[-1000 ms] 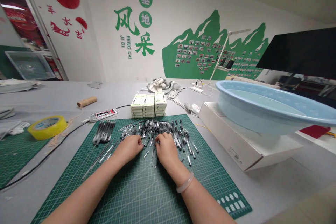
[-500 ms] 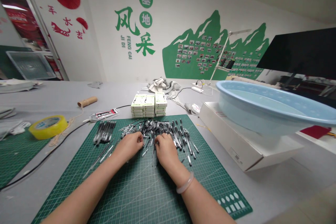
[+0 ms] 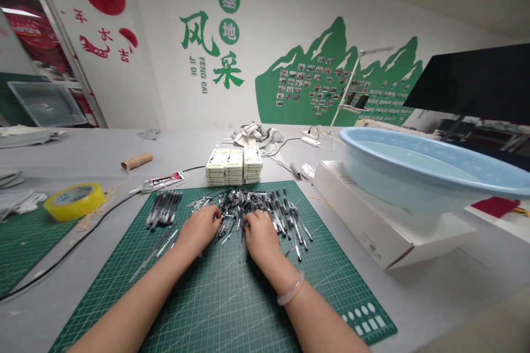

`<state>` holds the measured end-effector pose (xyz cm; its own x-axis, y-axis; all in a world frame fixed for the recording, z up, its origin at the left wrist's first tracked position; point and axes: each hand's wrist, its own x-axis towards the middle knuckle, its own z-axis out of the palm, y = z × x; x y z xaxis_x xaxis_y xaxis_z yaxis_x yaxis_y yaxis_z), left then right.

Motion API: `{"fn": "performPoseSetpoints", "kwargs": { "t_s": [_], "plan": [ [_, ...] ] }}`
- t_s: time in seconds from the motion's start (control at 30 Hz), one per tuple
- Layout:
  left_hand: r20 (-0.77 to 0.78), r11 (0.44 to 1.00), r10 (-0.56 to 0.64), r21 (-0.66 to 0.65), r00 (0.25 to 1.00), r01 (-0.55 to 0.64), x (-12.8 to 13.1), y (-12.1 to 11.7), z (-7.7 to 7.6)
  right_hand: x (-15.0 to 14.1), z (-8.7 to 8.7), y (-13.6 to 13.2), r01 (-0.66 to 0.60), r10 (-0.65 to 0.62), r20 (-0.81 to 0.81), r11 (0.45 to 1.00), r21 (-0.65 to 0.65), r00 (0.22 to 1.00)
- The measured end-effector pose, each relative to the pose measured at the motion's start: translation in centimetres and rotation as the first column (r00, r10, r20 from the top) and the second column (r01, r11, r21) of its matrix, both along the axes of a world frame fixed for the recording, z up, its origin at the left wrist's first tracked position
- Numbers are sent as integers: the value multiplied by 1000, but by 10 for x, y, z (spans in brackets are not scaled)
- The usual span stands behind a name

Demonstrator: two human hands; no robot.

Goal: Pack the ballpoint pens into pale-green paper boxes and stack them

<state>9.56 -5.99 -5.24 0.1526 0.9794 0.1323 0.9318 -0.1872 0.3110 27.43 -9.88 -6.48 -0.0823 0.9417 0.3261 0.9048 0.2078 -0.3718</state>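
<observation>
A loose heap of pen parts (image 3: 236,203), black caps and clear barrels, lies on the green cutting mat (image 3: 232,309). At its left front edge my left hand (image 3: 202,227) has curled, closed fingers; whatever they pinch is too small to make out. My right hand (image 3: 261,234), with a pale bracelet at the wrist, is closed at the front of the heap, its fingertips among the parts and their contents hidden. To the left, several black-capped pens (image 3: 164,209) lie side by side in a bundle. More clear-barrelled pens (image 3: 296,231) spread out right of my right hand.
Behind the heap stand stacked small boxes (image 3: 226,165). On the right, a blue basin (image 3: 385,176) rests on a white carton (image 3: 372,234). Yellow tape (image 3: 74,201), a glue tube (image 3: 163,181), a wooden handle (image 3: 137,161) and a black cable (image 3: 62,259) lie left.
My left hand has shifted slightly left, away from the middle of the heap. The right hand stays almost in the same place.
</observation>
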Motion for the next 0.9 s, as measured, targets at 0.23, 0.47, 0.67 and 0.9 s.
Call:
{"fn": "performPoseSetpoints", "kwargs": {
  "t_s": [0.23,0.47,0.67,0.9],
  "plan": [
    [5,990,-119,71,993,118,10,-1,-5,-1,0,-2,-30,30,-5,999,21,1000],
    [-10,986,-138,94,990,138,15,0,-11,-1,-3,-2,-37,37,12,999,28,999],
    [1,991,-105,80,995,104,12,0,-9,-2,-3,-2,-26,26,11,1000,16,1000],
    [33,996,-76,53,997,74,6,1,-4,-1,0,-2,-19,19,21,1000,3,1000]
  ]
}}
